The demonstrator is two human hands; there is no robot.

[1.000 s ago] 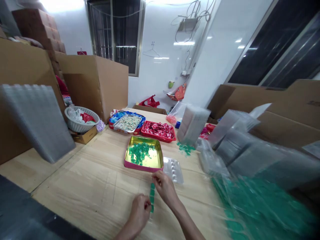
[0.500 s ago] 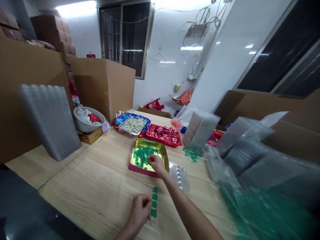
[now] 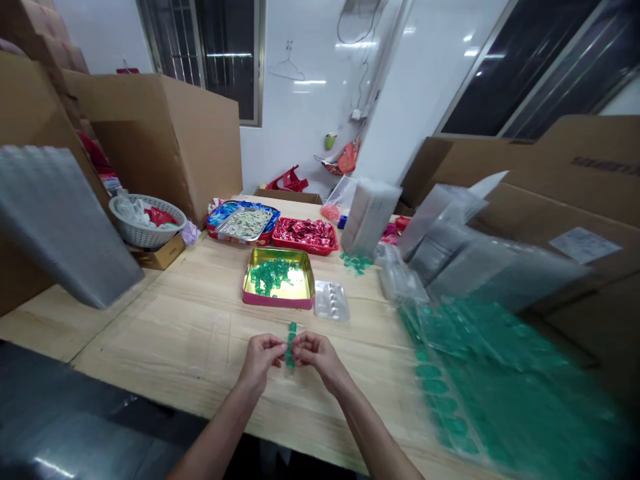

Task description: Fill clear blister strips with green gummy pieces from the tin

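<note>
A narrow clear strip holding a row of green square pieces (image 3: 293,328) lies lengthwise on the wooden table in front of me. My left hand (image 3: 261,360) is closed in a pinch at its left edge. On the opposite edge, my right hand (image 3: 319,359) is pinched too, its fingertips almost meeting the left ones over the strip. Whatever sits between the fingertips is too small or hidden to make out. Just beyond the hands stands a gold-lined tin (image 3: 299,285) with loose green pieces (image 3: 271,273) in it.
Right of the tin lies a clear moulded tray (image 3: 331,300). Behind stand a red tray of red packets (image 3: 307,233) and a metal tray of pale pieces (image 3: 246,223). Stacked clear plastic trays (image 3: 370,217) and a green-filled plastic sheet (image 3: 500,373) occupy the right; another stack (image 3: 65,220) leans left.
My right hand has left the tin and come back to the green strip, opposite my left hand. Both now pinch at the strip. The camera view has shifted and tilted downward.
</note>
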